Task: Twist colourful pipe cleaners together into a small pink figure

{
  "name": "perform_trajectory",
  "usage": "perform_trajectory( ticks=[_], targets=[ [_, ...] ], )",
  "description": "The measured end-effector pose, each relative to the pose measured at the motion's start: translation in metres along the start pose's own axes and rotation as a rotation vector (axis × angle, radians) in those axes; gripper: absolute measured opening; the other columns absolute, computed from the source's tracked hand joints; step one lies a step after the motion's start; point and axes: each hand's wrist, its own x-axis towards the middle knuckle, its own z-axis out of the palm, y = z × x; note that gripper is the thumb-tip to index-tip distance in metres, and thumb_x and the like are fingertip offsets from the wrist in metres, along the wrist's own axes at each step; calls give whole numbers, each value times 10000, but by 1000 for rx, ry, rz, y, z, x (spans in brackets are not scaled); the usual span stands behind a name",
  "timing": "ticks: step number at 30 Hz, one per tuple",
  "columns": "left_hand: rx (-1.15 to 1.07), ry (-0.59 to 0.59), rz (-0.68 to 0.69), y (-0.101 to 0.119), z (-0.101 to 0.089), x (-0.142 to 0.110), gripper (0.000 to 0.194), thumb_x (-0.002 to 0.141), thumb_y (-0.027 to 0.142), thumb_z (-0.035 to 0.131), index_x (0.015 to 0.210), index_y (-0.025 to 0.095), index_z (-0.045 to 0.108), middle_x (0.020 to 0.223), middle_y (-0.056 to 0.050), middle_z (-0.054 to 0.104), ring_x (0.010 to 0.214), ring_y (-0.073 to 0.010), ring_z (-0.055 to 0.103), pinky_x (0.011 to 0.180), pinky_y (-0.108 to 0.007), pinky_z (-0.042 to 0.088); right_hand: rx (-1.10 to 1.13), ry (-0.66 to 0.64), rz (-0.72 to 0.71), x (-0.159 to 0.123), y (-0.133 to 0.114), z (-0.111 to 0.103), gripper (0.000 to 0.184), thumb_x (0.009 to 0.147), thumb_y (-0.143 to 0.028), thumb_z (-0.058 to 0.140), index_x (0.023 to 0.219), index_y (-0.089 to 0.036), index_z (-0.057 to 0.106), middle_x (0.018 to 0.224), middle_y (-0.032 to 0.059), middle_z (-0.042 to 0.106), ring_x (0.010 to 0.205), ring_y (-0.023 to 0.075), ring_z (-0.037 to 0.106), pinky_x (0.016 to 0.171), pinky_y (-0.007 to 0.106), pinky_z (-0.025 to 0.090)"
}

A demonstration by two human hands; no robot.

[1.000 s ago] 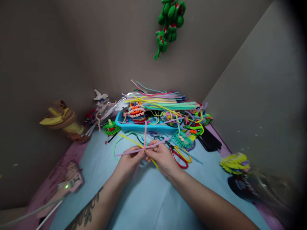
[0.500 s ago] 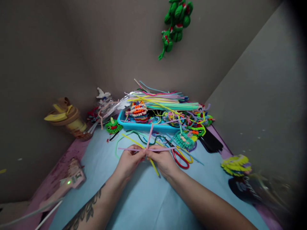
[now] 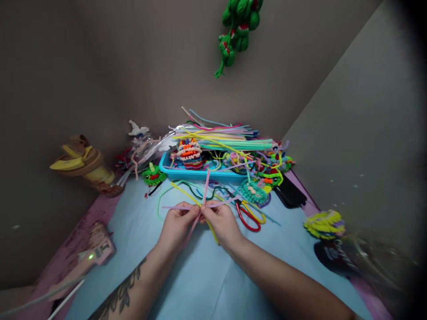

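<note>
My left hand (image 3: 179, 222) and my right hand (image 3: 220, 221) meet fingertip to fingertip over the blue cloth. Both pinch the crossing point of several pipe cleaners. A pink pipe cleaner (image 3: 207, 186) runs from far to near through the crossing. The yellow pipe cleaner (image 3: 184, 192) slants from upper left to lower right, its near end below my right hand. A lilac pipe cleaner (image 3: 227, 202) lies sideways across both hands. How the strands join is hidden by my fingertips. Just right of my right hand lie red-handled scissors (image 3: 248, 219).
Behind my hands stands a blue tray (image 3: 213, 174) with pipe cleaners (image 3: 233, 144) piled on it. A black phone-like object (image 3: 290, 192) lies right. At left are a pink power strip (image 3: 98, 251) with a green light and a green figure (image 3: 154, 175). Green crocheted pieces (image 3: 238, 26) hang on the wall.
The pink pipe cleaner's near end now shows below my left fingers, pointing down and left. The lilac strand's right end tilts up more. The whole view has shifted slightly.
</note>
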Motion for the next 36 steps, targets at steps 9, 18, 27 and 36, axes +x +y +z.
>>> perform_trajectory(
  ticks=[9,18,27,36],
  targets=[
    [-115,38,-95,1,-2,0,285,491,273,865,546,129,625,555,-19,675,563,-131,624,622,-252,494,48,18,42,-2,-3,3,231,640,-380,734,670,-178,626,605,3,640,538,153,598,543,274,500],
    [-156,25,-154,3,-3,-1,281,461,221,870,527,124,615,543,-21,667,544,-120,614,593,-224,485,110,12,43,-2,0,2,222,625,-353,754,667,-178,624,599,3,660,530,157,619,536,275,514],
    [-78,-57,-119,5,-5,0,294,599,300,840,721,127,635,701,-24,680,671,-129,640,689,-252,515,9,62,18,0,-6,-3,182,641,-318,690,631,-169,585,451,-34,569,427,105,503,443,212,375],
    [170,188,46,27,-31,11,441,612,463,798,921,158,722,1029,-70,691,966,-178,598,702,-205,457,-40,50,-46,4,-7,-17,179,661,-265,610,587,-208,457,433,-91,424,403,72,347,402,205,238]
  ],
)
